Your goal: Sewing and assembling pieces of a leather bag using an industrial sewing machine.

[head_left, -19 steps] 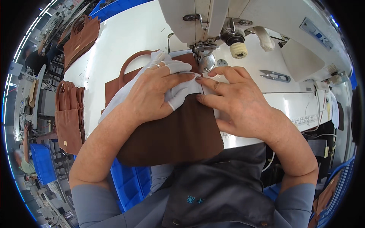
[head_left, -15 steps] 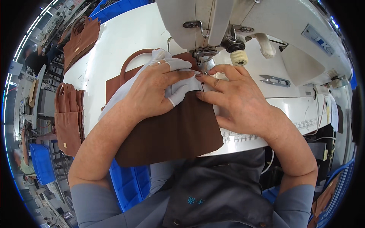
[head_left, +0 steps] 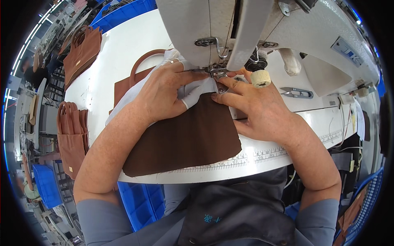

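Observation:
A sewing machine's presser foot (head_left: 217, 74) stands over the near end of a brown handbag piece (head_left: 123, 92) with a curved handle and white lining cloth (head_left: 131, 98). From it a dark brown panel (head_left: 184, 137) spreads toward me. My left hand (head_left: 162, 90), with white coverings on some fingers, grips the bunched lining just left of the foot, its index finger reaching to the metal. My right hand (head_left: 258, 102) lies with spread fingers on the panel's right edge. Its farther fingertips sit beside the foot, partly hidden by the machine head.
Thread snips (head_left: 297, 93) lie right of my right hand. A ruler strip (head_left: 266, 156) follows the table's near edge. Brown handbags (head_left: 82, 55) and stacked bag pieces (head_left: 73, 139) stand at the left. Blue bins (head_left: 123, 12) are behind; a blue basket (head_left: 361, 209) is lower right.
The dark brown panel has slid a little away from me, baring more of the ruler strip. My right fingertips are farther in, partly behind the machine head. My left hand still grips the lining.

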Motion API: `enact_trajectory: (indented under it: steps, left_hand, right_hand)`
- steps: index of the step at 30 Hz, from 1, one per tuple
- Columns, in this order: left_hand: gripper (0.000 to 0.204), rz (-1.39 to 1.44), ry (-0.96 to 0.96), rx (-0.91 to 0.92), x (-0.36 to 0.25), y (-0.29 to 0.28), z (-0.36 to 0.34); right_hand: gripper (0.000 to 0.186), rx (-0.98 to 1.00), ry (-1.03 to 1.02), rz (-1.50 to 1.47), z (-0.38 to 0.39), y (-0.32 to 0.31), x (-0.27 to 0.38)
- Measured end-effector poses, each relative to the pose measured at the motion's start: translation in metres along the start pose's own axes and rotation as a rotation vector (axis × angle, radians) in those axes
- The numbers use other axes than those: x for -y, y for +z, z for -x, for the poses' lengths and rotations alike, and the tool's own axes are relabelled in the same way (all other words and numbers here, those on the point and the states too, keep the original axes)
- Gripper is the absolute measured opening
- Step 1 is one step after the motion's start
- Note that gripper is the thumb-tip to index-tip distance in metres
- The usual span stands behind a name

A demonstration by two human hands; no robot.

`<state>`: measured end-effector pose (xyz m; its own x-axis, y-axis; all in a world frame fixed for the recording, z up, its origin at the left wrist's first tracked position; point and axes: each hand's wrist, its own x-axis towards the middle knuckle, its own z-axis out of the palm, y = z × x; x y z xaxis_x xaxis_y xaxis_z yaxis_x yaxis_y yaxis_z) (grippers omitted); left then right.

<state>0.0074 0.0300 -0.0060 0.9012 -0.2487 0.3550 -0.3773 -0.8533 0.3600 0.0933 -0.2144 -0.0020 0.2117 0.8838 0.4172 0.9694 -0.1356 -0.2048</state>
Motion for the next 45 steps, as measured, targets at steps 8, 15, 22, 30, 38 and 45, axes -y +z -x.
enact_trajectory:
  steps: [8, 15, 22, 30, 38, 45]
  left_hand:
    - [0.034, -0.006, -0.007, 0.036, 0.007, -0.001, -0.002]
    - [0.043, 0.05, 0.077, -0.078, 0.015, 0.006, -0.006]
    - [0.038, -0.014, 0.053, -0.025, 0.016, 0.006, -0.003]
    - [0.035, -0.009, 0.03, 0.027, 0.015, 0.003, -0.005]
    - [0.037, -0.022, 0.088, -0.073, 0.017, 0.009, -0.007]
    - [0.036, -0.016, 0.094, -0.065, 0.018, 0.008, -0.007]
  right_hand:
    - [0.04, -0.025, 0.024, -0.009, -0.001, 0.003, 0.002]
    - [0.04, -0.042, 0.031, -0.013, 0.0, 0.007, 0.001]
    - [0.043, 0.061, 0.042, 0.054, 0.001, 0.003, 0.0]
    - [0.048, 0.05, 0.033, 0.071, 0.001, 0.004, 0.002]
    - [0.048, 0.037, 0.031, 0.062, 0.002, 0.005, 0.001]
    - [0.049, 0.001, 0.021, 0.051, 0.003, 0.007, 0.001]
